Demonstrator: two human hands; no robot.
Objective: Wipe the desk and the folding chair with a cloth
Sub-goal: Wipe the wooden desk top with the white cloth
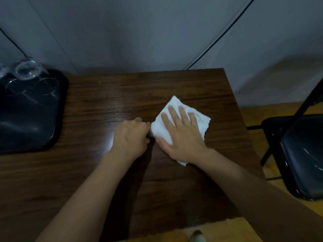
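My right hand [181, 135] lies flat on the white cloth [200, 124], fingers straight and spread, palm pressing it to the desk [104, 102]. I hold it that way, I judge, so the whole pad stays in contact with the wood as I wipe. My left hand [130, 138] is curled just beside the cloth's left corner. Its fingertips are tucked under, so I cannot tell whether it pinches that corner or only rests against it. The cloth sits right of centre on the desk, toward the far edge.

The folding chair [300, 154] stands to the right, apart from the desk and cut off by the frame. At far left a dark tray [29, 123] holds clear glassware [26, 70], blurred and hard to count. The near right corner of the desk is dim.
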